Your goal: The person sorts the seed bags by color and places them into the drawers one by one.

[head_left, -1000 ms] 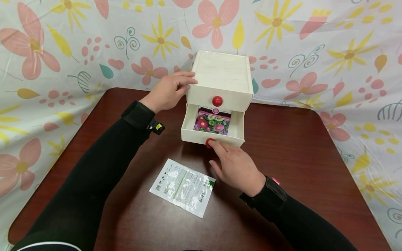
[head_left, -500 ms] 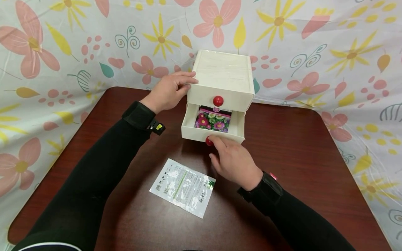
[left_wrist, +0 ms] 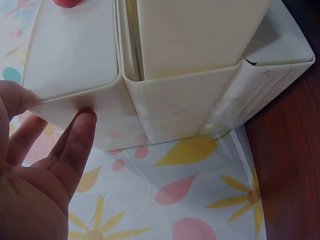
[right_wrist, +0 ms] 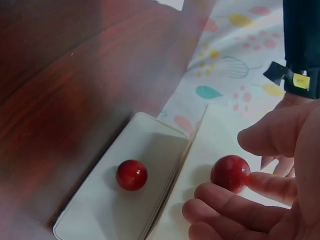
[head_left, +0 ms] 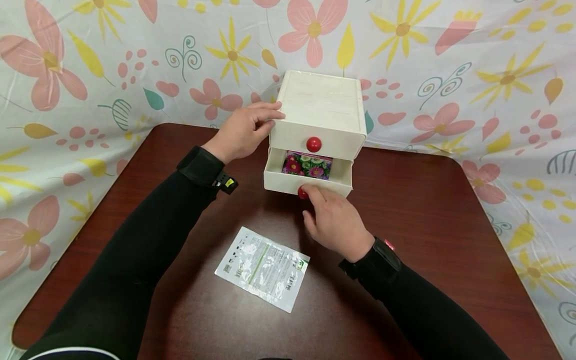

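Note:
A cream drawer cabinet [head_left: 320, 100] with red knobs stands against the cloth backdrop. Its middle drawer [head_left: 283, 183] is part-way out; a packet with a flower picture [head_left: 308, 166] lies inside. My left hand [head_left: 243, 131] rests on the cabinet's upper left edge, fingers reaching onto the top. My right hand [head_left: 338, 220] touches the middle drawer's red knob [right_wrist: 230, 173] with the index finger, while the thumb and other fingers stand apart from it. The bottom drawer's knob [right_wrist: 131, 175] shows in the right wrist view. A silvery-white printed packet [head_left: 263, 270] lies flat in front.
A dark red-brown table [head_left: 432, 235] carries the cabinet and the packet. Behind it hangs a white cloth [head_left: 423, 65] printed with flowers. The cabinet's bottom section [left_wrist: 275, 45] is hidden from the head view.
The middle drawer has slid inward, with my right hand following it forward. Less of the flower-picture packet shows now. My left hand and the packet on the table have stayed in place.

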`<action>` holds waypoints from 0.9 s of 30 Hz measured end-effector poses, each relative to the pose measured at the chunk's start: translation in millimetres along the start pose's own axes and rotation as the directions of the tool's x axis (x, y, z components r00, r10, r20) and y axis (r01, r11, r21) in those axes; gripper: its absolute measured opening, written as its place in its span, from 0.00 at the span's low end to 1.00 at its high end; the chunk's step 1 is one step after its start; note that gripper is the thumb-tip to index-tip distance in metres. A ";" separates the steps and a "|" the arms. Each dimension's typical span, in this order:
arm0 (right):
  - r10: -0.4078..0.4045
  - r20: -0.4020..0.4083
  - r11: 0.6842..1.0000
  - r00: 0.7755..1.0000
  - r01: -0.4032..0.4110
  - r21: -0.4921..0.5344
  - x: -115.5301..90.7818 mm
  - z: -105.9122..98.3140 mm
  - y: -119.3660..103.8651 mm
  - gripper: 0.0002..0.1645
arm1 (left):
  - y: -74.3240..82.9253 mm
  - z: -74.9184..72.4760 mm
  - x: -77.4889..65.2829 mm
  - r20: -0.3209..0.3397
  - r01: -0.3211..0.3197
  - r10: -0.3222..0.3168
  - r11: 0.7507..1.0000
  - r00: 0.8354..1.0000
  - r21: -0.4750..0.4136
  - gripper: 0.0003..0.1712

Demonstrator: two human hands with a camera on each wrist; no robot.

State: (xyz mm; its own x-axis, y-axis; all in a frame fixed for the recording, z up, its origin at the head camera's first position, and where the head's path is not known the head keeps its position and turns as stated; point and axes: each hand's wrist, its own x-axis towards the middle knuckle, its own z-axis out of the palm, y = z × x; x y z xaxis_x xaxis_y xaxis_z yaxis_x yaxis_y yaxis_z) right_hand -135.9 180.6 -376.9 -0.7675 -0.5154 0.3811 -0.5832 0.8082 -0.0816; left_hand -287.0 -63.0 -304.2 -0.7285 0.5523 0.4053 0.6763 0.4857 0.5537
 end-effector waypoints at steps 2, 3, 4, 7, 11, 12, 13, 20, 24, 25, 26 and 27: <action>-0.007 -0.003 1.000 1.000 0.007 -0.006 1.1 1.0 1.8 0.32 | -0.2 0.2 0.1 0.000 0.000 0.000 1.000 1.000 0.002 0.18; -0.010 -0.006 1.000 1.000 0.010 -0.010 1.6 1.5 2.7 0.32 | 0.0 0.1 0.1 -0.002 -0.004 0.004 1.000 1.000 0.003 0.18; -0.012 -0.008 1.000 1.000 0.012 -0.012 2.2 2.0 3.4 0.33 | 0.1 0.0 0.2 -0.003 -0.006 0.006 1.000 1.000 0.005 0.18; -0.012 -0.016 1.000 1.000 0.011 -0.016 4.0 2.8 5.3 0.34 | 0.2 -0.1 0.4 -0.004 -0.010 0.010 1.000 1.000 0.003 0.18; -0.003 -0.015 1.000 1.000 0.003 -0.019 6.0 3.7 8.3 0.35 | -0.8 0.9 0.4 -0.006 -0.002 0.002 1.000 1.000 0.000 0.18; -0.001 -0.013 1.000 1.000 0.000 -0.021 6.4 4.1 9.2 0.35 | -0.7 1.2 0.2 -0.008 -0.001 0.001 1.000 1.000 -0.001 0.18; 0.001 -0.012 1.000 1.000 -0.001 -0.024 7.0 4.3 10.1 0.35 | -0.8 1.6 0.2 -0.011 0.000 0.000 1.000 1.000 -0.003 0.18; 0.021 0.001 0.999 1.000 -0.021 -0.032 11.6 6.4 18.0 0.38 | 1.9 3.7 -1.4 -0.026 0.001 -0.001 1.000 1.000 -0.003 0.18; 0.032 -0.001 0.999 0.999 -0.032 -0.027 15.5 8.1 22.3 0.38 | 2.0 4.8 -1.9 -0.028 0.003 -0.003 1.000 1.000 -0.011 0.18; 0.034 -0.002 0.999 0.999 -0.035 -0.025 16.3 8.4 23.1 0.38 | 2.1 4.9 -2.3 -0.030 0.002 -0.003 1.000 1.000 -0.013 0.18; 0.036 -0.002 0.999 0.999 -0.036 -0.022 16.9 8.8 23.8 0.37 | 2.0 5.0 -2.6 -0.031 0.003 -0.004 1.000 1.000 -0.015 0.18; 0.037 -0.005 0.999 0.999 -0.037 -0.020 17.7 9.2 24.5 0.37 | 2.4 4.9 -3.0 -0.034 0.002 -0.003 1.000 0.999 -0.016 0.18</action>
State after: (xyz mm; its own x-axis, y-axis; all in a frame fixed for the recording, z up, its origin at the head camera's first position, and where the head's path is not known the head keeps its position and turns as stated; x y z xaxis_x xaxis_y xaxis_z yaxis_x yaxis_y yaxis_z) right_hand -166.2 188.7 -380.6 -0.7873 -0.4837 0.3824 -0.5489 0.8323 -0.0774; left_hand -282.7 -60.2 -307.6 -0.7337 0.5273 0.4286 0.6728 0.4757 0.5666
